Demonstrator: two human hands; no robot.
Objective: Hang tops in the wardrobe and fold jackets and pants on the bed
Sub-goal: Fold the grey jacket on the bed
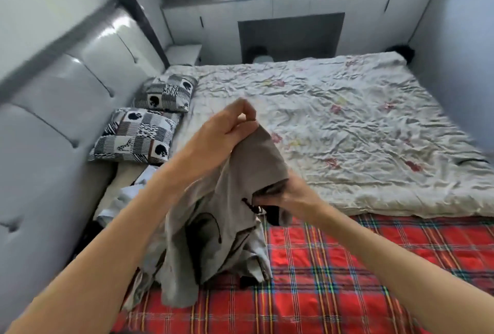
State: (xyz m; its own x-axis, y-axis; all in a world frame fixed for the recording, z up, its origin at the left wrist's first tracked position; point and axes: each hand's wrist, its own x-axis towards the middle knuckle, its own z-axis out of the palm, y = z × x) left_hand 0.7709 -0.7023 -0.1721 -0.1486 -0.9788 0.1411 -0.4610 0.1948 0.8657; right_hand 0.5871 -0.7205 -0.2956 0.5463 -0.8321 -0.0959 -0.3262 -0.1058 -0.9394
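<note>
I hold a grey jacket (227, 226) with dark drawstrings above the near part of the bed (347, 267). My left hand (227, 130) pinches its top edge high up, near the hood. Lower and to the right, my right hand (291, 194) grips the dark-lined opening of the garment. The jacket hangs crumpled, and its lower folds touch the red plaid sheet. A pale blue garment (125, 197) lies bunched at the bed's left edge, partly hidden behind my left arm.
A rumpled white floral quilt (347, 125) covers the far half of the bed. Two black-and-white patterned pillows (139, 136) lie by the padded grey headboard (66, 98). Grey cabinets (294, 13) with boxes on top run along the far wall.
</note>
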